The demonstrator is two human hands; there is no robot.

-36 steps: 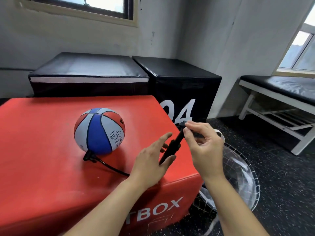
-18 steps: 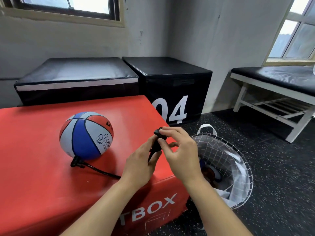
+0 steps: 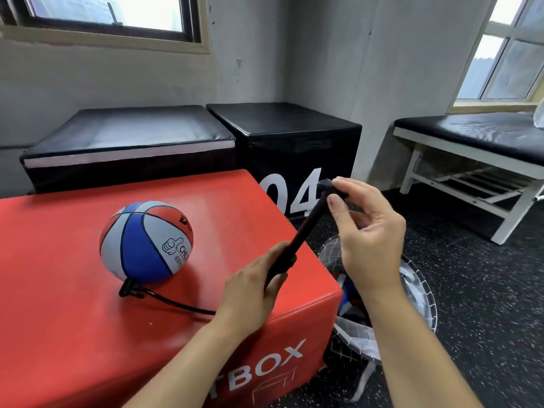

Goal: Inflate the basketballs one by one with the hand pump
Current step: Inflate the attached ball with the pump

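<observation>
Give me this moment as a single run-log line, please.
left hand grips pump body | right hand pinches handle, rod out | hose in basketball on red box

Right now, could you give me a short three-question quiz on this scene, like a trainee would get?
1. True or false: the ball rests on the red box.
2. Which hand pinches the pump handle?
A. left hand
B. right hand
C. neither
3. Fill in: the hose runs from the pump to the ____ of the ball.

Key:
1. True.
2. B; the left hand grips the pump's barrel.
3. Bottom, where the ball meets the box.
</observation>
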